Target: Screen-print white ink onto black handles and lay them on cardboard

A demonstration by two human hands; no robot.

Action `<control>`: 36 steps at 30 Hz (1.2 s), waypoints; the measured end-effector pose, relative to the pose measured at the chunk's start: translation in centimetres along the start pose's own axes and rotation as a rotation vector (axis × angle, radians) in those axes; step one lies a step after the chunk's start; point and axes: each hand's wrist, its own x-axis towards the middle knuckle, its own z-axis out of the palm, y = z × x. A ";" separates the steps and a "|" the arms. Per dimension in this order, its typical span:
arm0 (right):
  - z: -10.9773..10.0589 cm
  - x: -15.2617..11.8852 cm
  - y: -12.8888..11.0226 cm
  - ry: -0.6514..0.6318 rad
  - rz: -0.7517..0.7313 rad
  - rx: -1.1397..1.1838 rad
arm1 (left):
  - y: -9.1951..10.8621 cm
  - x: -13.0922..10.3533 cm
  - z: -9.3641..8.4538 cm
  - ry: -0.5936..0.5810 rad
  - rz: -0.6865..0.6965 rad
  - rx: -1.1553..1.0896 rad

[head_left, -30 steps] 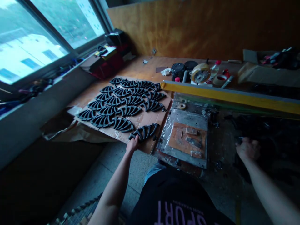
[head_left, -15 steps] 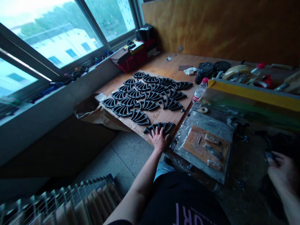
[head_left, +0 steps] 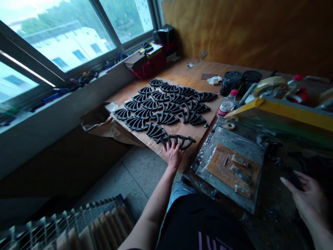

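My left hand (head_left: pixel 173 156) reaches over the near edge of the cardboard, its fingers spread and the fingertips resting on a fan-shaped row of black curved pieces (head_left: pixel 187 141). The left end of that row lies close to a larger group of similar black curved pieces (head_left: pixel 166 118), laid out in rows beyond it. At the right, my right hand (head_left: pixel 310 198) is closed around a small black piece (head_left: pixel 293 177), held between thumb and fingers above the dark worktop. Shadow hides much of that piece's shape.
A metal plate (head_left: pixel 208 166) with a wooden board (head_left: pixel 217 159) and small blocks lies between my hands. Behind it stand a plastic bottle (head_left: pixel 227 104), a tape roll (head_left: pixel 230 125) and black tubs (head_left: pixel 231 83). A wire rack (head_left: pixel 75 222) stands at lower left.
The near row under my left hand has shifted slightly left, closer to the other pieces. My right hand has moved a little left, with a black piece in it.
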 end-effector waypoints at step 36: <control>5.0 -6.1 -11.9 -0.477 -0.866 -0.091 | 20.0 6.0 -12.7 -0.220 0.316 -1.338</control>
